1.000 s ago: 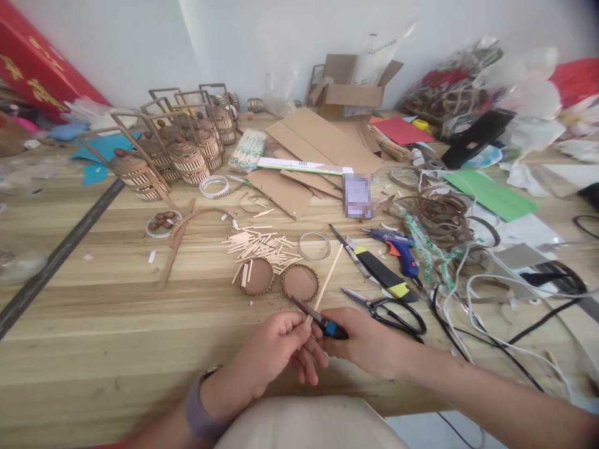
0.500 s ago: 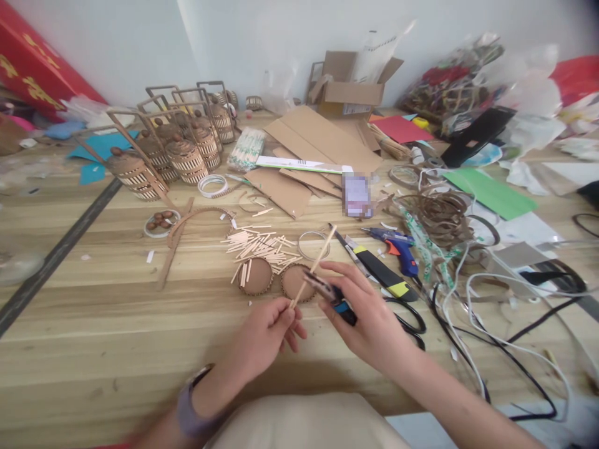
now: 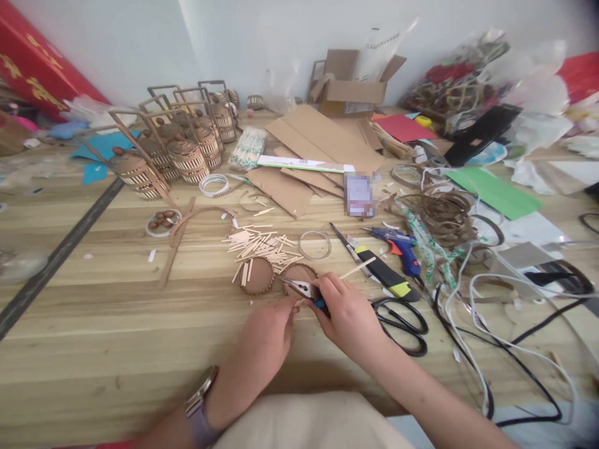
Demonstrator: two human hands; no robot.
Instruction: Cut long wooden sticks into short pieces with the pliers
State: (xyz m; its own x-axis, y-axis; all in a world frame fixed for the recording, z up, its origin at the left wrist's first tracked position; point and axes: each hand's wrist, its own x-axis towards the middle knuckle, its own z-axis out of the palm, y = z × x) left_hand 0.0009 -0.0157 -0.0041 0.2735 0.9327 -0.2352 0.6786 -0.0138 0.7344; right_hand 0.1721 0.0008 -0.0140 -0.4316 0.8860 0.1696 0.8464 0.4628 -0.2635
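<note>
My right hand [image 3: 349, 315] is closed around pliers [image 3: 303, 288] with a blue-and-black handle, their jaws pointing left. A thin wooden stick [image 3: 358, 268] sticks out to the right beyond that hand; its middle is hidden. At the stick's other end, my left hand [image 3: 269, 327] is closed on it, fingers partly hidden. Just beyond the hands lie two shallow round cardboard pieces with raised rims: the left piece [image 3: 258, 278] has several short sticks on it, while the pliers partly cover the right piece [image 3: 296, 274]. A pile of cut sticks [image 3: 262, 243] lies behind them.
Scissors [image 3: 402, 321], a utility knife [image 3: 386, 274] and a blue glue gun [image 3: 397, 243] lie right, near tangled cables [image 3: 449, 312]. Slatted lantern-like baskets [image 3: 187, 159] stand back left. Cardboard sheets [image 3: 322, 137], a tape roll [image 3: 214, 185] and a bowl of brown beads [image 3: 163, 221] sit farther back.
The stick has swung from pointing away to pointing right. My right hand has turned with the pliers and come closer to my left hand, which has rotated knuckles up.
</note>
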